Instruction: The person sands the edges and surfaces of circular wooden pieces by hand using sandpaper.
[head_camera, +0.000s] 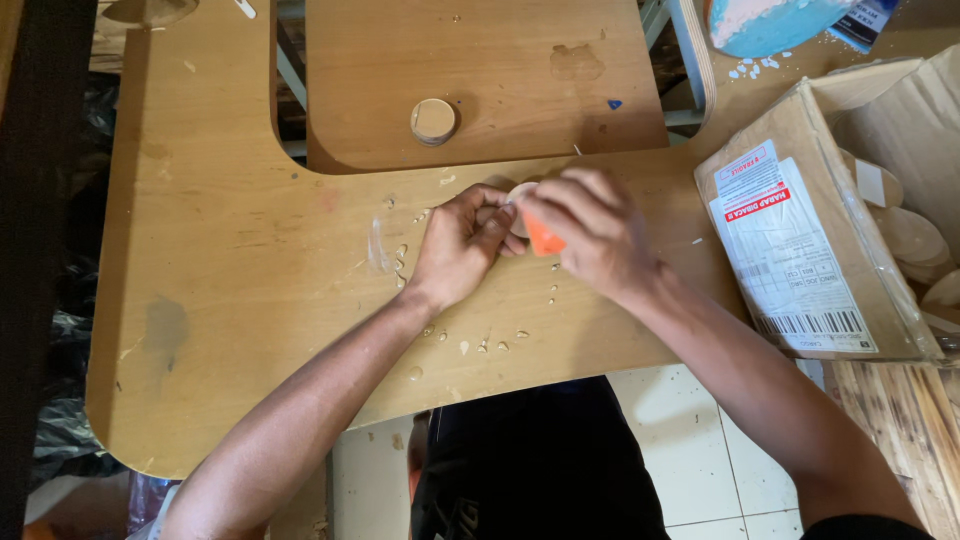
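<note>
My left hand (462, 243) pinches a small round wooden disc (517, 197) against the wooden tabletop (230, 260). Close beside it, my right hand (585, 228) grips an orange tool (543, 238) whose tip meets the disc's edge. Both hands touch each other over the disc, and most of the disc is hidden by fingers. Small pale shavings (480, 345) lie scattered on the table around and below the hands.
A short stack of round wooden discs (433, 121) stands on a lower board (500, 70) behind the hands. An open cardboard box (800, 240) with more discs inside sits at right. A blue and white object (765, 22) lies at the top right.
</note>
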